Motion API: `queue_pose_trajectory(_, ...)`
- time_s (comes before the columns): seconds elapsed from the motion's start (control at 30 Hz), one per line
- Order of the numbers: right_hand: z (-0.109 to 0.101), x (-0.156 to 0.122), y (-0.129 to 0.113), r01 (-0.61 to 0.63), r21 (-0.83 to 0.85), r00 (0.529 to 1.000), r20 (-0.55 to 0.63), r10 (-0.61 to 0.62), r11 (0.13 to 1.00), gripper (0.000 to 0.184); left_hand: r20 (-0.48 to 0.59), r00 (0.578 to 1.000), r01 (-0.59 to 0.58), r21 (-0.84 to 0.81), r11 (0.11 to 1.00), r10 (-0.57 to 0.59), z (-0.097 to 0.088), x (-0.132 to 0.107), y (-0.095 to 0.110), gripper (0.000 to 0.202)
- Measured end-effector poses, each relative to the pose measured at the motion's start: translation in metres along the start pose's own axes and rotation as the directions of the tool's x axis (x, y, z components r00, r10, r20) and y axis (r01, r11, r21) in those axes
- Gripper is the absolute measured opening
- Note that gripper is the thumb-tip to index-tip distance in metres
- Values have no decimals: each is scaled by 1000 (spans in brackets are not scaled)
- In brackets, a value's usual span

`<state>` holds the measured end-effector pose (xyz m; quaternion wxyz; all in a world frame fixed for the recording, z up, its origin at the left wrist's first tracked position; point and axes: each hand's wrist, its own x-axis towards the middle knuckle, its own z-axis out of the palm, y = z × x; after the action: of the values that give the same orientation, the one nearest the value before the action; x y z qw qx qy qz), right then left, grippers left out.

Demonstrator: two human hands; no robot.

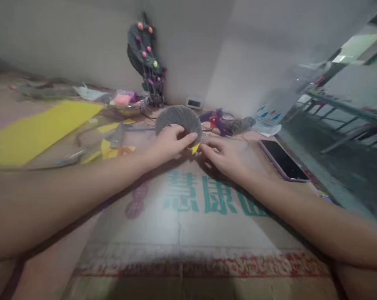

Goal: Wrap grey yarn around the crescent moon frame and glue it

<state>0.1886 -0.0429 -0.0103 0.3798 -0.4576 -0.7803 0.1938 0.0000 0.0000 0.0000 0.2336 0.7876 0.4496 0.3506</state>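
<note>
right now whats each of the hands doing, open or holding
Left hand: closed, holding the grey disc.
Right hand: fingers curled at the yellow piece; can't tell if holding it.

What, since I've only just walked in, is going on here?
Someone is handling a round, grey, fibrous disc bare-handed. The left hand lies against it. The right hand has its fingertips beside a small, pointed yellow piece by the disc's lower edge; whether they pinch it is unclear. A flat, rectangular, dark-screened phone lies to the right.
</note>
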Motion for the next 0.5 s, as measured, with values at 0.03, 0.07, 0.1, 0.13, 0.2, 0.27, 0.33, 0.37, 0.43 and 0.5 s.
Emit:
queue_pose_trajectory(0.03, 1, 0, 2, 18, -28, 1000, 10, -18, 999, 25, 0, 1000, 15, -27, 1000, -15, 0, 0, -1, 40)
queue_pose_trajectory(0.07, 2, 0, 4, 38, -53, 999, 19, -37, 998, 25, 0, 1000, 28, -57, 998, -28, 0, 0, -3, 41)
queue_pose_trajectory(0.1, 2, 0, 6, 60, -76, 998, 26, -58, 995, 24, 1, 999, 39, -87, 995, -39, 0, 1, -5, 41)
queue_pose_trajectory(0.13, 3, 0, 7, 83, -97, 996, 32, -81, 992, 24, 2, 999, 47, -119, 992, -48, 0, 2, -6, 41)
queue_pose_trajectory(0.2, 4, 0, 9, 141, -137, 990, 36, -137, 981, 24, 7, 998, 61, -195, 979, -60, 0, 4, -11, 42)
queue_pose_trajectory(0.27, 4, -1, 10, 187, -142, 982, 41, -183, 972, 24, 2, 998, 55, -253, 966, -57, 1, 7, -15, 42)
queue_pose_trajectory(0.33, 4, -2, 10, 213, -133, 977, 55, -208, 968, 22, -7, 998, 55, -285, 957, -59, 2, 9, -18, 41)
queue_pose_trajectory(0.37, 4, -2, 10, 221, -129, 975, 62, -214, 967, 21, -9, 998, 64, -296, 953, -69, 2, 10, -19, 41)
queue_pose_trajectory(0.43, 4, -2, 10, 232, -121, 972, 71, -225, 965, 18, -12, 995, 87, -308, 947, -95, 3, 10, -20, 41)
queue_pose_trajectory(0.5, 3, -2, 10, 248, -110, 968, 63, -242, 962, 15, -14, 994, 98, -309, 946, -107, 3, 10, -20, 41)
